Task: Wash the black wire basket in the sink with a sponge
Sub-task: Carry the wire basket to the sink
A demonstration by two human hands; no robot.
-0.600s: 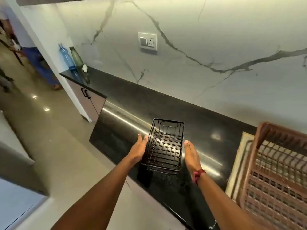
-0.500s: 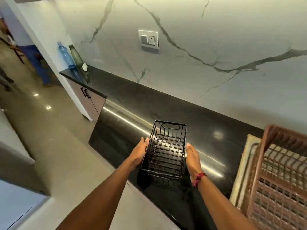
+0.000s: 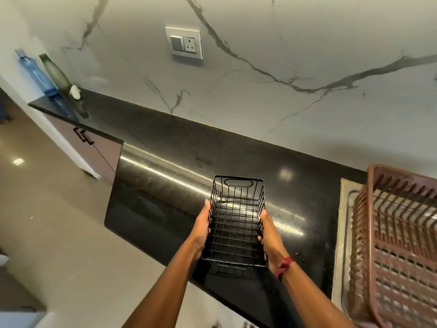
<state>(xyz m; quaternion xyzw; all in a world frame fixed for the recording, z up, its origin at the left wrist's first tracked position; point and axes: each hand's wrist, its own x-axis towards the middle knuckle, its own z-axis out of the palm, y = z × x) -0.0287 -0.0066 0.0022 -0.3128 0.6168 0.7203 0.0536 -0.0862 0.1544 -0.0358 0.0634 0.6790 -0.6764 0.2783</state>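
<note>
The black wire basket (image 3: 234,223) is rectangular, with an oval handle slot in its far end, and it is held just above the black countertop (image 3: 165,143). My left hand (image 3: 203,227) grips its left side wall. My right hand (image 3: 269,233) grips the right side wall, thumb hooked over the rim; a red band sits on that wrist. The steel sink area (image 3: 343,233) lies at the right edge, mostly covered. No sponge is in view.
A brown plastic dish rack (image 3: 402,245) fills the right side over the sink area. A blue bottle (image 3: 39,74), a dark green bottle (image 3: 59,76) and a small white object stand at the counter's far left end. A wall socket (image 3: 184,43) is on the marble backsplash.
Both hands have closed in from beside the basket and taken hold of its side walls. The basket now sits nearer to me and looks lifted off the counter.
</note>
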